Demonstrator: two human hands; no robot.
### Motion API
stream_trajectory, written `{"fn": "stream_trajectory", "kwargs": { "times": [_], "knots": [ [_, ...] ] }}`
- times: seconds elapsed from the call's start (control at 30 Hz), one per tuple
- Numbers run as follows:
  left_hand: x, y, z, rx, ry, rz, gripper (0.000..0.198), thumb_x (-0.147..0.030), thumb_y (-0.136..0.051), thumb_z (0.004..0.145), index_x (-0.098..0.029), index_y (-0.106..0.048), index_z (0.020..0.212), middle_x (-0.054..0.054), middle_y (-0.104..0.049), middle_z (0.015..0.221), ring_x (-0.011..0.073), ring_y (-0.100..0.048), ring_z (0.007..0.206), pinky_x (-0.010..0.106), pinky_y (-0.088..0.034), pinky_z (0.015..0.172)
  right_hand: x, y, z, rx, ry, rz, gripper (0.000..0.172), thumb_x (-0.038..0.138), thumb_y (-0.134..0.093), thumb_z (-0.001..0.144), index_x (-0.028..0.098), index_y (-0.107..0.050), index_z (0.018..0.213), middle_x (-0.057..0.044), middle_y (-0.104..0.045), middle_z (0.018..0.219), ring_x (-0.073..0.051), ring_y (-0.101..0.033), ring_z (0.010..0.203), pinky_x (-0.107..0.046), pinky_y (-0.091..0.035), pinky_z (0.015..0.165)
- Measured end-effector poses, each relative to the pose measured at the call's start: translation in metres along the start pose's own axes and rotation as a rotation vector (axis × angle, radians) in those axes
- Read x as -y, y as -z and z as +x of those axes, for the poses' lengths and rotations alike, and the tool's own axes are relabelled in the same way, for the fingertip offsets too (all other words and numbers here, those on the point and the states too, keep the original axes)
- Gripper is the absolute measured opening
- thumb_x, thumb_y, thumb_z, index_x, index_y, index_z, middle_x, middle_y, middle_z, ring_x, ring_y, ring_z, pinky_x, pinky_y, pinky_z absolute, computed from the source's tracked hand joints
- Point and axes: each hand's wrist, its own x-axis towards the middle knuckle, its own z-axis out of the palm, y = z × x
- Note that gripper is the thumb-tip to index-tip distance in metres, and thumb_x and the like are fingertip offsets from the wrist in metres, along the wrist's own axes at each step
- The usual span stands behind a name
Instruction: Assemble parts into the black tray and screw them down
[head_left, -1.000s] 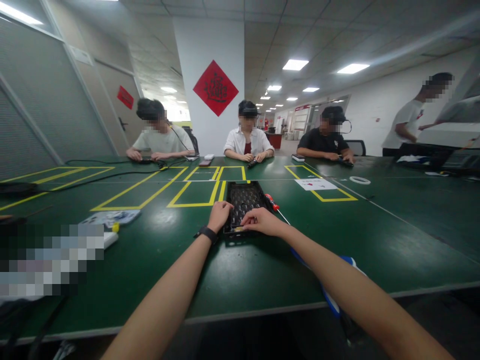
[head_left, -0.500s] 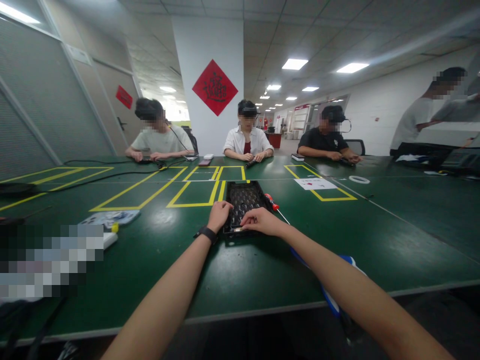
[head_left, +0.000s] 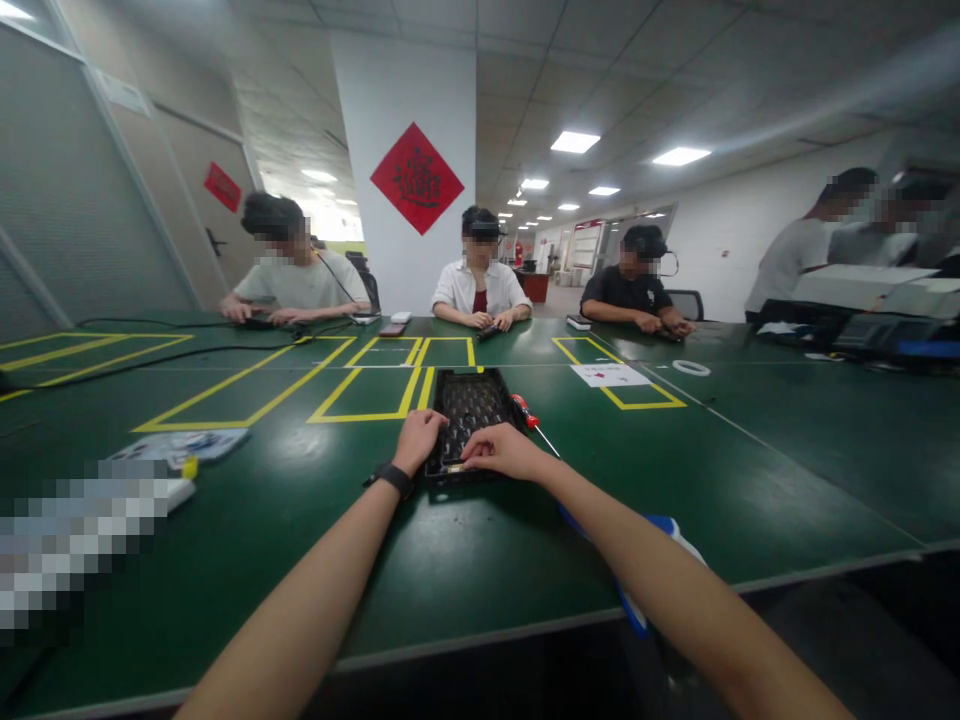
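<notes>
— Head view: where do my hands sit?
— Your left hand (head_left: pixel 418 438) curls its fingers over the left near rim of the black tray (head_left: pixel 472 400), gripping it. The tray lies on the green table (head_left: pixel 300 520), straight ahead of you.
— And my right?
— Your right hand (head_left: pixel 501 452) draws its fingertips together at a small pale piece (head_left: pixel 454 466) on the tray's near edge; I cannot tell whether they pinch it. A red-handled screwdriver (head_left: pixel 525 410) lies just right of the tray.

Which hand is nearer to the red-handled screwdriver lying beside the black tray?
Right. The right hand rests on the near edge of the black tray, close to the red-handled screwdriver; the left hand is on the tray's left edge, farther away.
</notes>
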Motion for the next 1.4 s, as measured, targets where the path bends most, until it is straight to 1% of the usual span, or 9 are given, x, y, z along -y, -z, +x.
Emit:
{"fn": "stream_trajectory", "kwargs": {
  "times": [0.13, 0.33, 0.5, 0.6, 0.73, 0.93, 1.07, 1.17, 1.4],
  "knots": [
    [0.0017, -0.0008, 0.0007, -0.006, -0.003, 0.005, 0.032, -0.026, -0.039, 0.075, -0.017, -0.070, 0.074, 0.006, -0.068, 0.086, 0.0205, -0.055, 0.093, 0.030, -0.041, 0.084, -0.0001, 0.0004, 0.0000, -0.007, -0.023, -0.010, 0.031, 0.039, -0.067, 0.069, 0.015, -0.068, 0.088, -0.004, -0.069, 0.076, -0.011, -0.060, 0.065, -0.021, -0.044, 0.061],
    [0.0047, -0.0025, 0.0015, -0.014, -0.002, -0.007, 0.030, -0.025, -0.039, 0.075, -0.017, -0.069, 0.074, 0.006, -0.067, 0.087, 0.0205, -0.055, 0.092, 0.030, -0.041, 0.083, 0.0013, 0.0028, -0.0008, -0.005, 0.016, 0.009, 0.029, 0.038, -0.066, 0.071, 0.015, -0.068, 0.088, -0.004, -0.069, 0.078, -0.011, -0.061, 0.068, -0.021, -0.045, 0.064],
    [0.0028, -0.0026, -0.0011, -0.074, 0.017, -0.070, 0.026, -0.020, -0.042, 0.073, -0.016, -0.063, 0.089, 0.006, -0.064, 0.095, 0.0189, -0.055, 0.094, 0.031, -0.041, 0.086, 0.0023, 0.0046, -0.0003, -0.002, -0.011, -0.028, 0.028, 0.037, -0.065, 0.071, 0.016, -0.068, 0.089, -0.004, -0.068, 0.077, -0.011, -0.059, 0.067, -0.021, -0.043, 0.061],
    [0.0010, -0.0028, -0.0026, -0.099, 0.045, -0.105, 0.026, -0.018, -0.043, 0.073, -0.016, -0.059, 0.094, 0.006, -0.062, 0.099, 0.0181, -0.055, 0.095, 0.031, -0.041, 0.087, 0.0018, 0.0053, 0.0002, -0.001, -0.024, -0.051, 0.026, 0.038, -0.065, 0.072, 0.017, -0.068, 0.087, -0.003, -0.068, 0.076, -0.011, -0.058, 0.065, -0.020, -0.042, 0.059],
    [0.0000, -0.0028, -0.0031, -0.093, 0.074, -0.112, 0.024, -0.018, -0.044, 0.073, -0.016, -0.059, 0.091, 0.007, -0.061, 0.098, 0.0185, -0.054, 0.095, 0.032, -0.041, 0.087, 0.0019, 0.0055, 0.0006, 0.006, -0.034, -0.061, 0.025, 0.037, -0.064, 0.073, 0.017, -0.068, 0.087, -0.003, -0.067, 0.075, -0.011, -0.058, 0.066, -0.020, -0.041, 0.060],
    [0.0003, -0.0024, -0.0027, -0.089, 0.071, -0.093, 0.020, -0.020, -0.044, 0.074, -0.017, -0.059, 0.087, 0.007, -0.060, 0.095, 0.0193, -0.054, 0.094, 0.033, -0.041, 0.088, 0.0056, 0.0045, 0.0012, 0.018, -0.035, -0.097, 0.024, 0.035, -0.064, 0.073, 0.015, -0.069, 0.084, -0.003, -0.067, 0.072, -0.010, -0.057, 0.063, -0.020, -0.040, 0.059],
    [0.0013, -0.0039, -0.0020, -0.121, 0.060, -0.122, 0.022, -0.020, -0.046, 0.073, -0.015, -0.056, 0.092, 0.008, -0.059, 0.098, 0.0191, -0.053, 0.096, 0.032, -0.041, 0.088, 0.0075, 0.0046, 0.0012, 0.016, 0.014, -0.157, 0.020, 0.031, -0.063, 0.075, 0.015, -0.071, 0.085, -0.005, -0.068, 0.077, -0.011, -0.057, 0.067, -0.021, -0.039, 0.063],
    [0.0013, -0.0047, -0.0022, -0.134, 0.089, -0.136, 0.024, -0.020, -0.048, 0.073, -0.014, -0.053, 0.096, 0.009, -0.059, 0.099, 0.0188, -0.054, 0.094, 0.032, -0.041, 0.087, 0.0073, 0.0044, 0.0011, 0.026, 0.040, -0.167, 0.020, 0.030, -0.062, 0.076, 0.015, -0.071, 0.085, -0.005, -0.069, 0.080, -0.012, -0.058, 0.070, -0.022, -0.040, 0.065],
    [-0.0009, -0.0031, -0.0057, -0.136, 0.106, -0.145, 0.022, -0.020, -0.047, 0.073, -0.014, -0.052, 0.094, 0.009, -0.059, 0.097, 0.0185, -0.055, 0.093, 0.032, -0.042, 0.085, 0.0055, 0.0024, 0.0005, 0.023, 0.056, -0.166, 0.022, 0.032, -0.059, 0.078, 0.016, -0.071, 0.086, -0.005, -0.069, 0.080, -0.013, -0.059, 0.072, -0.023, -0.041, 0.068]
  ]
}}
